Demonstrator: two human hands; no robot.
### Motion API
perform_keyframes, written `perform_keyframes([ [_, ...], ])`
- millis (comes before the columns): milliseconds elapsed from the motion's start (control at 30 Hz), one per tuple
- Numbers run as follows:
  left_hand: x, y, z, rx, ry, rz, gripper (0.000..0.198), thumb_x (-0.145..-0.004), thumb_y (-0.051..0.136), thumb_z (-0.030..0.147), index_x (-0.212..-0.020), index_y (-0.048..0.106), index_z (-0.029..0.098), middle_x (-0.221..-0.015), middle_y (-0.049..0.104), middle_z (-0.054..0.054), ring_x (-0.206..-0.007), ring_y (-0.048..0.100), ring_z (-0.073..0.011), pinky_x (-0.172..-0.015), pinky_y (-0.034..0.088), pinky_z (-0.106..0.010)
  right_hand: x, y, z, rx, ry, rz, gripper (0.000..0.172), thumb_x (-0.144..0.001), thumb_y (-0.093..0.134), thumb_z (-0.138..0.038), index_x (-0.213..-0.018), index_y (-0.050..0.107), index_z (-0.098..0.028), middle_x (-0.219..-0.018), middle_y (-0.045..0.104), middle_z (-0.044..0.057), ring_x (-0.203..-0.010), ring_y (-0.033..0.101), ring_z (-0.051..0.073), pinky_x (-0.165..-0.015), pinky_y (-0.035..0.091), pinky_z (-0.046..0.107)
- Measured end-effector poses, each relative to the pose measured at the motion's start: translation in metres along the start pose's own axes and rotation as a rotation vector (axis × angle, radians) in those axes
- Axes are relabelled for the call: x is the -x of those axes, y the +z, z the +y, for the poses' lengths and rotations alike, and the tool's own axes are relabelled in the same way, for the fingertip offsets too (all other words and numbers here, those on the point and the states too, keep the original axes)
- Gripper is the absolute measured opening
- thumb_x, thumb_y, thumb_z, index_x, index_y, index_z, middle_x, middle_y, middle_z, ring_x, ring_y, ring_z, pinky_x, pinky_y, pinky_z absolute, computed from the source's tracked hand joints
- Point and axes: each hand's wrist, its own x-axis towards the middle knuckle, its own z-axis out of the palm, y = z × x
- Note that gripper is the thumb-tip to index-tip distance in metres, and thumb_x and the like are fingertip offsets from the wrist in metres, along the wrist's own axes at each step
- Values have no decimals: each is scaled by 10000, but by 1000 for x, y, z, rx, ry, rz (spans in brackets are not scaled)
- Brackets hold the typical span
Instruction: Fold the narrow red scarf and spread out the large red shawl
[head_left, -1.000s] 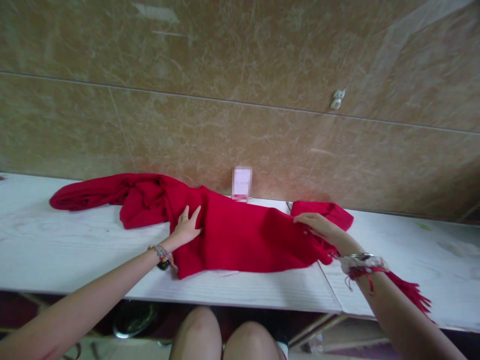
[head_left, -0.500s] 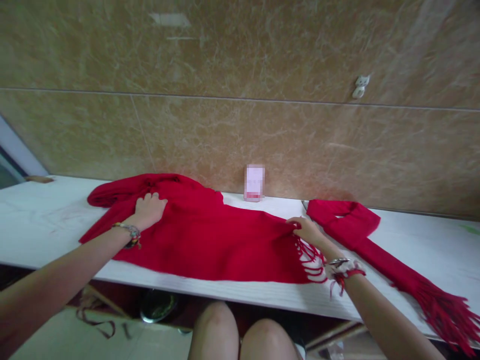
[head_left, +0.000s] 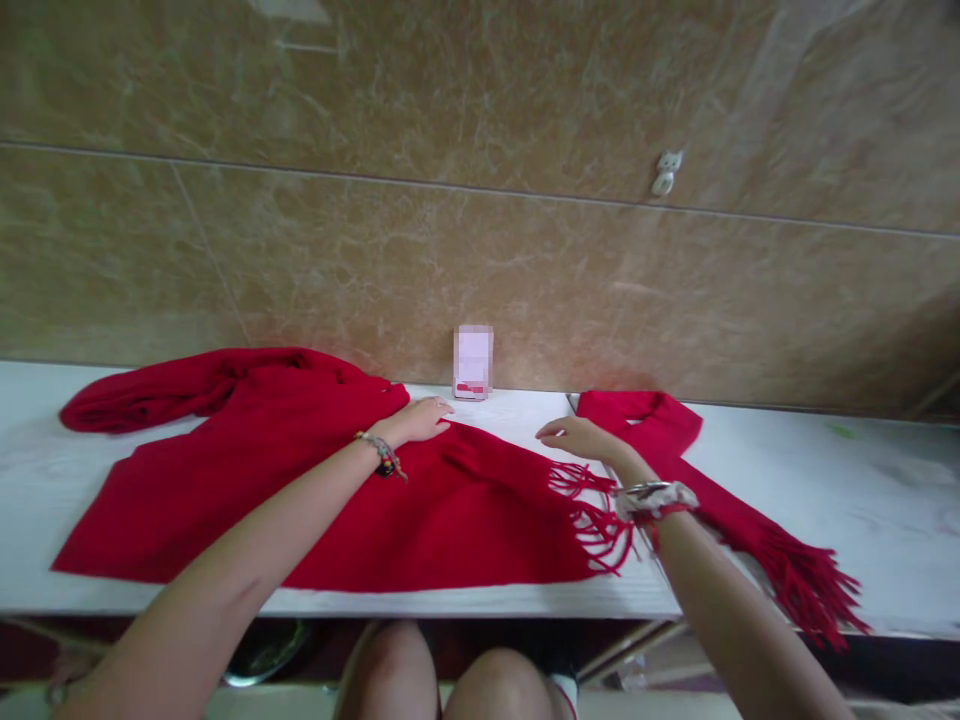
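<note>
A wide red scarf (head_left: pixel 420 520) lies spread along the white tabletop, its left part bunched near the wall and a fringe at its right end. My left hand (head_left: pixel 420 422) rests on the scarf's back edge, fingers stretched out to the right. Just past the fringe, my right hand (head_left: pixel 581 440) hovers over the table with nothing in it, fingers extended leftward. Behind my right wrist lies a second red scarf (head_left: pixel 720 505), folded narrow, with its fringed end toward the front right.
A phone with a blurred screen (head_left: pixel 472 362) leans against the brown tiled wall (head_left: pixel 360 270). A small white cat-shaped hook (head_left: pixel 666 173) is fixed to the tiles. Under the white table (head_left: pixel 787 450) are my knees and a round bowl (head_left: pixel 266 650).
My left hand has moved right to the scarf's back edge. My right hand has let go of the fringed corner, which now lies folded inward. The view has shifted right.
</note>
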Motion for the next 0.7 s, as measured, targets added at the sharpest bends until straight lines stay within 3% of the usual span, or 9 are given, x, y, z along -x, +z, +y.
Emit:
perform_keyframes([
  [67,-14,13,6,39,59,-10,266,-765,514,229,-996,625,159,-1086,622,-97,-1011,556,-195,-869,406,-265,-12,13,-2,196,60,81,202,-724,579,-156,-892,690,-175,-912,689,77,-811,631,185,-723,466,261],
  [133,-21,20,7,69,100,-9,220,-730,546,226,-920,639,165,-955,659,-71,-884,595,-183,-782,436,-244,-21,27,-4,248,75,84,197,-677,632,-151,-865,685,-175,-874,686,77,-771,628,179,-674,460,243],
  [233,-24,16,0,97,152,12,117,-678,553,181,-766,628,194,-741,644,-1,-695,586,-151,-662,438,-219,-31,42,-3,260,72,75,84,-618,667,-131,-688,663,-176,-734,670,60,-642,603,159,-565,430,221],
  [300,-24,8,-4,104,166,52,104,-664,509,134,-689,588,197,-685,608,14,-658,560,-144,-643,427,-219,-38,44,0,255,64,93,57,-657,618,-114,-663,635,-168,-724,659,67,-633,589,153,-556,410,219],
  [400,-23,0,-6,109,134,171,162,-672,412,82,-692,532,188,-762,582,-15,-718,541,-154,-683,423,-247,-49,39,6,224,89,284,146,-780,465,-117,-830,599,-147,-847,644,99,-731,582,163,-624,405,240],
  [500,-23,7,-3,147,99,300,206,-673,376,61,-761,517,182,-876,567,-48,-802,538,-168,-741,431,-280,-55,35,14,150,29,494,134,-811,447,-139,-895,552,-144,-882,625,93,-787,566,164,-690,402,253],
  [600,-23,25,3,225,76,196,363,-663,421,67,-997,515,175,-954,593,-55,-873,561,-182,-800,445,-298,-53,41,22,90,-169,363,42,-803,522,-192,-789,549,-163,-803,619,53,-734,554,144,-687,403,240],
  [700,-21,41,10,231,97,74,463,-663,441,60,-1104,515,179,-1065,602,-63,-990,548,-193,-894,420,-309,-48,53,26,105,-210,260,140,-844,489,-260,-767,555,-163,-775,612,53,-700,551,144,-669,411,251],
])
